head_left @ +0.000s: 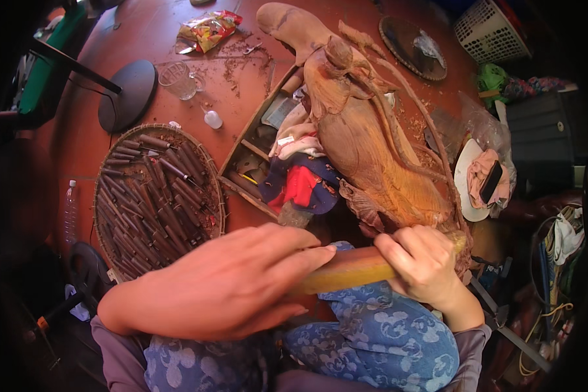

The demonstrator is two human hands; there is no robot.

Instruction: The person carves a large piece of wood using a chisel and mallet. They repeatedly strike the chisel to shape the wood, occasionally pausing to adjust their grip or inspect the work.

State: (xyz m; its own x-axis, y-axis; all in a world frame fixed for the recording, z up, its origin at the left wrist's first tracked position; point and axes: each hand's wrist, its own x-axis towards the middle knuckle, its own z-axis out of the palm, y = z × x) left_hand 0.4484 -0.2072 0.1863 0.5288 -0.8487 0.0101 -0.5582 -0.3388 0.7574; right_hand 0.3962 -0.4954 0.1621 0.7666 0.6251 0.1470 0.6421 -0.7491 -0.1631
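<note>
Across my lap runs a long yellow bar [351,269] with a reddish upper face; I cannot make out its exact kind. My left hand [219,281] lies over its left end, fingers on top and thumb below. My right hand [419,264] is wrapped round the right part, and a short yellow tip shows past the knuckles. Just beyond my hands, a large carved wooden sculpture [379,150] leans away from me, its near end close to my right hand.
Left stands a round woven basket [102,215] of dark-handled carving tools [166,196]. Ahead, a wooden box [240,155] holds cloths. Farther off are a glass mug [178,81], a black lamp base [128,97] and a snack bag [208,31]. A white hat [462,179] with a phone [491,183] sits right.
</note>
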